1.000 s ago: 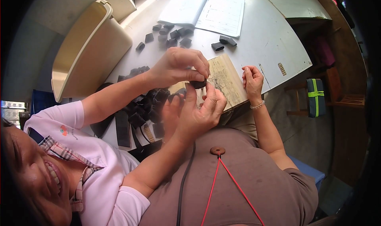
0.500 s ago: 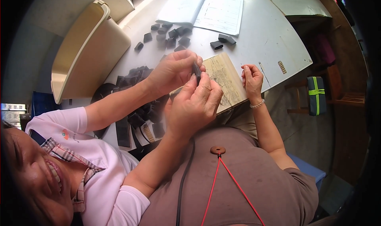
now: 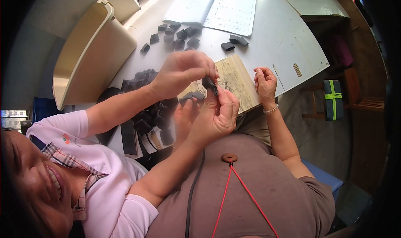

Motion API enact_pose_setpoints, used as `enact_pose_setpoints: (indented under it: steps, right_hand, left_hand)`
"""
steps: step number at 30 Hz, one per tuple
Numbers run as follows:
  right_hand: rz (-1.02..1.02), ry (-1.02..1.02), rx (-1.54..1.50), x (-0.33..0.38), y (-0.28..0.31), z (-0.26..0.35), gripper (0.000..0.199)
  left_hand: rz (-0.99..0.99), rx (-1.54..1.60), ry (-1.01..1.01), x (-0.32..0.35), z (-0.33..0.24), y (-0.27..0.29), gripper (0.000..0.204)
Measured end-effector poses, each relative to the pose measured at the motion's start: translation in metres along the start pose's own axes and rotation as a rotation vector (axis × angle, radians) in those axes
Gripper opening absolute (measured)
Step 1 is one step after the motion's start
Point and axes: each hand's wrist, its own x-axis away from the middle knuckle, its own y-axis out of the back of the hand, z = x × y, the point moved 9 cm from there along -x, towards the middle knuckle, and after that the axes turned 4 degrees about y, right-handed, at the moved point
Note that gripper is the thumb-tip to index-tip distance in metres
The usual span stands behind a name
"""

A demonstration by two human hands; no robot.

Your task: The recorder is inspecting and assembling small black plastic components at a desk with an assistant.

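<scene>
My left hand (image 3: 184,117) is partly hidden behind a co-worker's forearm. Its fingers are closed around a dark grey fabric loop (image 3: 192,97) near the board's left side. My right hand (image 3: 266,85), a beaded bracelet on its wrist, rests at the right edge of a worn wooden board (image 3: 244,83). Its fingers are loosely curled in, with nothing visible in them. Between my hands, the co-worker's two hands (image 3: 223,110) pinch and handle a black fabric loop (image 3: 209,84) above the board.
Several black loops (image 3: 193,42) lie scattered on the white table (image 3: 284,41), with a heap (image 3: 142,80) at left. An open notebook (image 3: 229,12) lies at the back. A beige bin (image 3: 92,54) stands left. A dark phone (image 3: 128,137) lies near the co-worker's arm.
The co-worker's hands have shifted apart slightly and turned the black loop. More of my left hand and its grey loop shows. My right hand has stayed in place.
</scene>
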Motion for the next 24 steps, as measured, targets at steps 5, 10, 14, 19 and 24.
enact_pose_setpoints:
  steps: [5,10,14,19,24]
  right_hand:
    - [-0.005,-0.009,0.016,0.0,0.001,-0.001,0.015]
    - [-0.01,-0.001,0.01,0.0,0.002,-0.001,0.015]
    - [-0.004,0.003,0.001,0.0,0.001,-0.001,0.014]
    - [0.003,0.005,0.008,0.001,0.0,0.002,0.014]
    - [0.004,0.0,0.013,0.0,0.0,0.001,0.014]
  left_hand:
    - [0.042,0.101,-0.009,-0.002,0.003,-0.01,0.014]
    - [0.017,0.341,0.222,-0.001,0.021,-0.012,0.013]
    - [0.008,0.353,0.22,0.0,0.018,-0.012,0.014]
    - [-0.05,0.311,0.145,0.004,0.015,-0.008,0.014]
    - [-0.067,0.455,0.254,0.007,0.024,-0.008,0.017]
